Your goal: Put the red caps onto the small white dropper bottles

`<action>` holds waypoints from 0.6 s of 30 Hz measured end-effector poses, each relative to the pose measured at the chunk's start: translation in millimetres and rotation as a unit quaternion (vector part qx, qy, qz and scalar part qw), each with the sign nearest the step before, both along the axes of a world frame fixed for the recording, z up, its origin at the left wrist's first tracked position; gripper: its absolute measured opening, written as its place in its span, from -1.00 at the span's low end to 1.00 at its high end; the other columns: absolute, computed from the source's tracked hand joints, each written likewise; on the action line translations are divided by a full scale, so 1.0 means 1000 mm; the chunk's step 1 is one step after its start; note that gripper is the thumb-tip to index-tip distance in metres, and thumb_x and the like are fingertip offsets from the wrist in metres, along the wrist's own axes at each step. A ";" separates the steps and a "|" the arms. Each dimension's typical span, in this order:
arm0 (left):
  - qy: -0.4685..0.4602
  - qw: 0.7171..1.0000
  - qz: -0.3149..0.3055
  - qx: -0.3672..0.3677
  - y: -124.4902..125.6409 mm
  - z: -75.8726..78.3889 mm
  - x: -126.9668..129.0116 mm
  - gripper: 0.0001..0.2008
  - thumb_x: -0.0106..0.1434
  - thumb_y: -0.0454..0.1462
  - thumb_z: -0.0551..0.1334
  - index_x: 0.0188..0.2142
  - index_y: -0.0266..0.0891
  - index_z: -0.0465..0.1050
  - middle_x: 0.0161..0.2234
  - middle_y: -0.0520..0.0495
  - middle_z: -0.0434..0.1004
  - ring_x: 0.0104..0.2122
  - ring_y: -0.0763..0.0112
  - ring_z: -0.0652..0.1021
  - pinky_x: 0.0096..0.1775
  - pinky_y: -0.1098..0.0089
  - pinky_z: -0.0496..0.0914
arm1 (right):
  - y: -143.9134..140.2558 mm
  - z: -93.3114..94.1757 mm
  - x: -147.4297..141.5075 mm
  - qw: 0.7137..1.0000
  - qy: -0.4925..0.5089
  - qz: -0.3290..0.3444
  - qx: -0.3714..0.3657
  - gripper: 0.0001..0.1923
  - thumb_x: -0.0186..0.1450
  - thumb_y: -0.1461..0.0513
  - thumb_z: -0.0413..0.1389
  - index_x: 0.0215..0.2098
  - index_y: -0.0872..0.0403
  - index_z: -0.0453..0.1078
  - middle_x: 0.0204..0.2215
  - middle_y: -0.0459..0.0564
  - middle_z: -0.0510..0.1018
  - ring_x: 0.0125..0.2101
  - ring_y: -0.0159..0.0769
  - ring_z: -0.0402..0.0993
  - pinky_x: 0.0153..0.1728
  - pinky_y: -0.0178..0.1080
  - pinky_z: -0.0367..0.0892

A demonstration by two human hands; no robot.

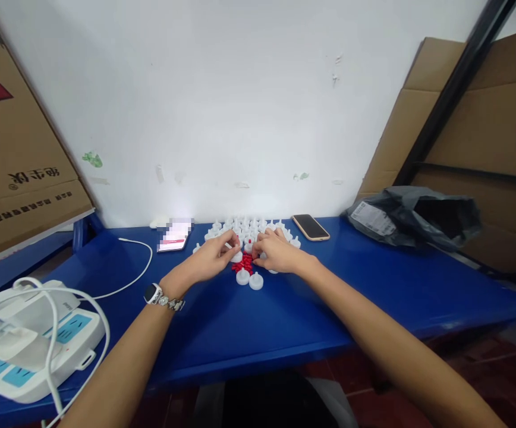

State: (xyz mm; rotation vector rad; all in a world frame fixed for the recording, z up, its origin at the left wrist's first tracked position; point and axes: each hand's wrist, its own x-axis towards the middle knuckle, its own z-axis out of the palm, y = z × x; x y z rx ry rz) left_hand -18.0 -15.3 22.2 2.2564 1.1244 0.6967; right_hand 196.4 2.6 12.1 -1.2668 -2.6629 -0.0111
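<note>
My left hand [216,255] is closed, with thumb and forefinger pinched at a white nozzle cap [237,257]; a speck of red shows by the fingertips. Between the hands lies a pile of small red tips [242,264]. At its right edge is my right hand [279,251], its fingers bent and drawn together; whatever they hold is hidden. Two white nozzle caps [256,282] stand upright just in front of the pile. Behind the hands, many more white caps [249,224] are crowded together, and one close to the right fingers has a red tip [249,241] on its spout.
On the blue table [240,333], a phone [174,235] with a lit screen lies left of the caps and a dark-screened phone [311,227] right. A power strip [30,356] with white cables fills the left front. Farther right sits a grey plastic bag [409,214].
</note>
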 end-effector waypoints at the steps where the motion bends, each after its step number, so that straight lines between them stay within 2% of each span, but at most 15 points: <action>1: -0.004 1.000 0.004 -0.001 -0.001 0.000 0.002 -0.79 0.38 -0.10 0.04 -0.22 -0.17 0.28 -0.51 0.10 0.32 -0.54 0.46 0.32 -0.46 0.44 0.21 | 0.000 -0.001 0.000 1.000 0.013 0.004 0.005 -0.88 0.28 0.19 0.15 -0.35 0.06 0.50 -0.29 0.07 0.49 -0.14 -0.11 0.29 -0.07 -0.08 0.05; 3: -0.015 1.000 0.010 0.009 -0.002 -0.001 0.006 -0.77 0.39 -0.08 0.02 -0.21 -0.16 0.28 -0.49 0.10 0.31 -0.54 0.47 0.30 -0.46 0.44 0.20 | 0.001 -0.003 0.001 0.997 0.073 0.011 0.007 -0.91 0.27 0.22 0.15 -0.34 0.08 0.47 -0.31 0.06 0.52 -0.16 -0.13 0.33 -0.07 -0.08 0.10; 5: -0.022 0.999 0.018 0.020 -0.001 -0.001 0.009 -0.75 0.40 -0.06 0.00 -0.20 -0.17 0.29 -0.43 0.08 0.34 -0.52 0.47 0.31 -0.42 0.43 0.22 | 0.002 -0.004 0.003 0.982 0.184 0.016 -0.029 -0.93 0.27 0.24 0.14 -0.31 0.09 0.43 -0.32 0.03 0.55 -0.21 -0.19 0.39 -0.11 -0.13 0.19; 7: -0.020 0.999 0.024 0.031 0.000 -0.001 0.010 -0.72 0.41 -0.05 -0.03 -0.18 -0.17 0.30 -0.37 0.05 0.39 -0.49 0.45 0.34 -0.38 0.41 0.24 | 0.002 -0.005 0.005 0.943 0.315 0.023 -0.105 -0.92 0.28 0.24 0.13 -0.28 0.10 0.40 -0.35 0.00 0.58 -0.28 -0.26 0.46 -0.21 -0.20 0.28; 10: -0.028 0.998 0.022 0.057 0.001 -0.003 0.011 -0.67 0.44 -0.06 -0.11 -0.18 -0.17 0.29 -0.32 0.01 0.42 -0.36 0.39 0.42 -0.26 0.38 0.28 | 0.001 -0.006 0.005 0.861 0.467 0.025 -0.200 -0.84 0.26 0.17 0.16 -0.27 0.11 0.40 -0.41 -0.03 0.58 -0.38 -0.32 0.50 -0.33 -0.27 0.34; 12: -0.026 0.998 0.031 0.054 0.001 -0.006 0.011 -0.68 0.44 -0.04 -0.13 -0.15 -0.16 0.25 -0.36 0.03 0.40 -0.36 0.38 0.43 -0.26 0.37 0.28 | -0.001 -0.007 0.003 0.823 0.526 0.026 -0.213 -0.78 0.24 0.12 0.19 -0.27 0.11 0.43 -0.44 -0.05 0.57 -0.43 -0.35 0.48 -0.35 -0.28 0.35; 15: 0.005 0.999 0.041 0.033 -0.001 -0.011 0.013 -0.67 0.37 0.00 0.03 -0.04 -0.16 0.15 -0.48 0.11 0.33 -0.52 0.40 0.38 -0.42 0.40 0.23 | -0.004 -0.008 -0.005 0.789 0.573 0.035 -0.220 -0.72 0.22 0.06 0.20 -0.26 0.12 0.46 -0.47 -0.07 0.56 -0.46 -0.39 0.44 -0.36 -0.30 0.35; 18: 0.009 0.999 0.022 0.033 -0.003 -0.015 0.014 -0.62 0.34 -0.05 0.09 0.03 -0.17 0.08 -0.39 0.06 0.39 -0.55 0.42 0.39 -0.46 0.41 0.22 | -0.007 -0.010 -0.012 0.758 0.601 0.054 -0.248 -0.68 0.18 0.04 0.26 -0.28 0.11 0.43 -0.49 -0.07 0.57 -0.48 -0.39 0.44 -0.38 -0.30 0.35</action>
